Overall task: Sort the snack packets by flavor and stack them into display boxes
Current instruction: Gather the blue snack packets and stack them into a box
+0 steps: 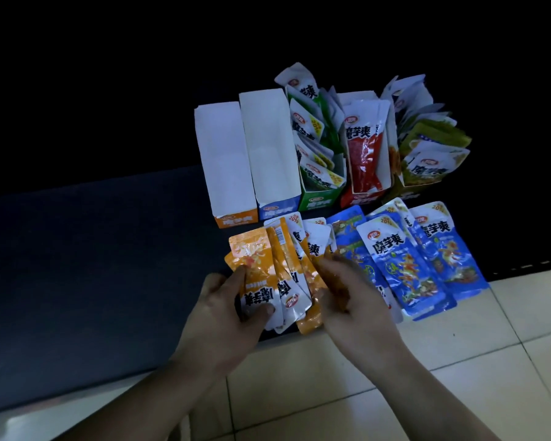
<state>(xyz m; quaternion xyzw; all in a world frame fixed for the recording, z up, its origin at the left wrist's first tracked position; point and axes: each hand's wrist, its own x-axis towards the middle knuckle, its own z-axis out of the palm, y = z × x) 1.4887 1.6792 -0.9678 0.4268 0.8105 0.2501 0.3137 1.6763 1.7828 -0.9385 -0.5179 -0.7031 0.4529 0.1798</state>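
A: Where are the orange packets (pixel 255 265)?
B: Centre frame, fanned, long axes up-frame. Left hand (pixel 226 310) clamps them; right hand (pixel 353 300) curls on their edge. Orange box (pixel 233 219) just above, nearer left.

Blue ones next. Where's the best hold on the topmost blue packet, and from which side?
Pinch the topmost blue packet by its near sealed end, coming from the tiled floor. It lies flat, face up, on other blue packets, that end near the mat's edge. The display boxes crowd its far end, and the right hand, on the orange packets, is along its left.
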